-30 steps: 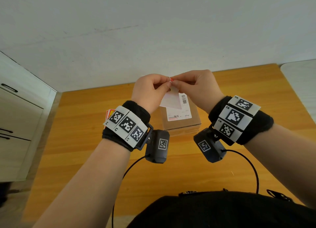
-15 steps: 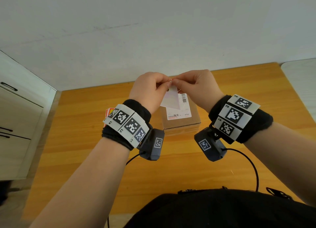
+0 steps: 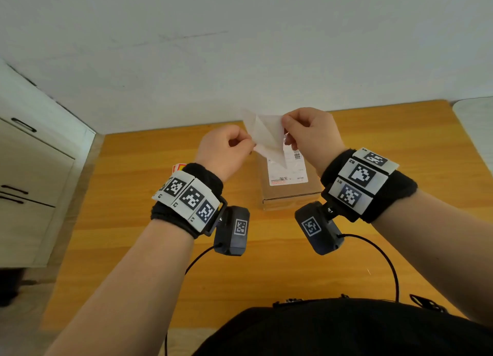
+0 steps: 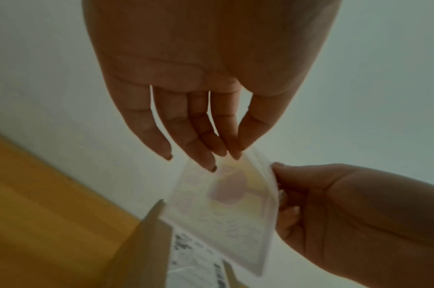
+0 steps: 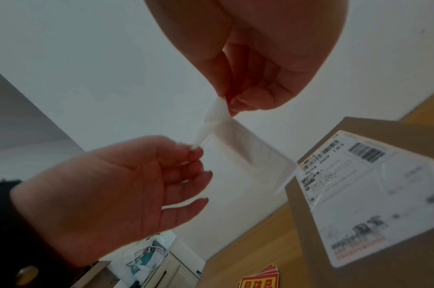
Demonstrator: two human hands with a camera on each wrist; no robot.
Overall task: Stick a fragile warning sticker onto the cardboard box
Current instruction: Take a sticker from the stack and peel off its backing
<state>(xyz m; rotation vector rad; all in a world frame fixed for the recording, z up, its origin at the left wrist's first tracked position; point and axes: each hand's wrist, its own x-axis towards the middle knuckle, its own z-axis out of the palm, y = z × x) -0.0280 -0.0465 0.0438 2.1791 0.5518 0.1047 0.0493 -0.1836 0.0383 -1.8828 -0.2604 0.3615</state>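
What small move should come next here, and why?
Probably pull the hands further apart to finish the peel: the left hand and right hand each pinch a layer of the sticker, only partly separated, above the cardboard box.

A wooden table point(image 3: 133, 249) with an orange-yellow grain runs up to the pale wall. On it sits a cardboard box point(image 3: 289, 193), lying flat near the far edge, its top face bearing a white shipping label point(image 3: 292, 171) with barcodes and printed text. To the left of the box, well apart from it and also on the tabletop, lies a small stack of red and yellow stickers point(image 3: 179, 167), mostly hidden in the head view; the right wrist view shows the red stack point(image 5: 257, 279) lying flat on the wood.
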